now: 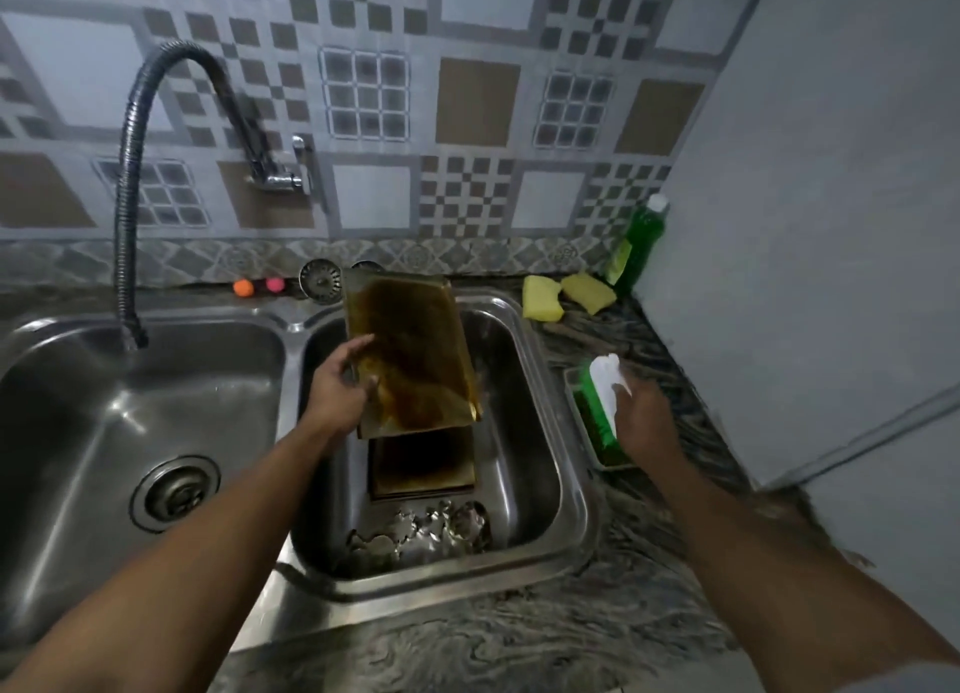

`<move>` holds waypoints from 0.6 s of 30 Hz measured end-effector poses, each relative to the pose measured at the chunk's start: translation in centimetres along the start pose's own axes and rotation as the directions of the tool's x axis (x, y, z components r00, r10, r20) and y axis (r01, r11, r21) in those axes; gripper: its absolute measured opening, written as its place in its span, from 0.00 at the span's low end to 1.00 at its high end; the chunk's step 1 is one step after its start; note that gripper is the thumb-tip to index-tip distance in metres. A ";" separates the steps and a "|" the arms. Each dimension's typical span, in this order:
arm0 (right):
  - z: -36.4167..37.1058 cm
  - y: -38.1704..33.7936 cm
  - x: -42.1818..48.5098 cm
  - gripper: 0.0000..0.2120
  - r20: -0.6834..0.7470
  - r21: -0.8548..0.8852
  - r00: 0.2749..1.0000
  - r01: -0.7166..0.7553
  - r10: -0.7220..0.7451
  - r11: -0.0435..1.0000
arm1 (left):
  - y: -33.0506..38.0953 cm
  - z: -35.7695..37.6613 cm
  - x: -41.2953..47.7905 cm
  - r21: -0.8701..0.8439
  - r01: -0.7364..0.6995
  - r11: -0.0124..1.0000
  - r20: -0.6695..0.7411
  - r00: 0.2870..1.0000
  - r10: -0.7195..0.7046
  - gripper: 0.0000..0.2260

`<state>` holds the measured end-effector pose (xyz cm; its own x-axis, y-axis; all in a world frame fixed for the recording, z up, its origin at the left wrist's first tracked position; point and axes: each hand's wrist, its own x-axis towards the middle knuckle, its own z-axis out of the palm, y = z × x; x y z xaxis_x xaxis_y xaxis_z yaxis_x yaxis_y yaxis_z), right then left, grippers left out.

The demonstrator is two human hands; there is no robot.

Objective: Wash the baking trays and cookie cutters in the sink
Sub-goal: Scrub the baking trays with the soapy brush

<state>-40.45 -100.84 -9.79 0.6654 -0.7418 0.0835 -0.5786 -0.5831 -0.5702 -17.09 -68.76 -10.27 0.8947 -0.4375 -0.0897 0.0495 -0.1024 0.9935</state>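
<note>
My left hand (340, 383) grips the left edge of a browned, greasy baking tray (415, 349), tilted up over the right sink basin (540, 411). A second dark tray (421, 463) lies flat in that basin under it. Several metal cookie cutters (421, 531) are piled at the basin's near end. My right hand (647, 417) holds a white and green scrub pad (605, 385) over a small green-filled dish (597, 432) on the counter right of the sink.
The left basin (67, 432) has a drain strainer (176, 492) and a flexible tap hose (127, 224) hanging over it. Two yellow sponges (566, 297) and a green detergent bottle (636, 240) stand at the back right. A loose strainer (321, 279) leans by the wall.
</note>
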 end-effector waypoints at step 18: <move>10.4 -22.3 5.5 0.20 0.018 -0.011 0.947 0.320 -0.319 0.947 | 0.0 0.3 2.4 0.096 -0.165 0.982 -0.094 0.980 0.174 0.19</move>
<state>-19.01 -88.48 -5.13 0.8236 -0.5107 0.2468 -0.3404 -0.7931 -0.5050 -15.06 -70.04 -10.51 0.9273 -0.3629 0.0913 -0.1413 -0.1137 0.9834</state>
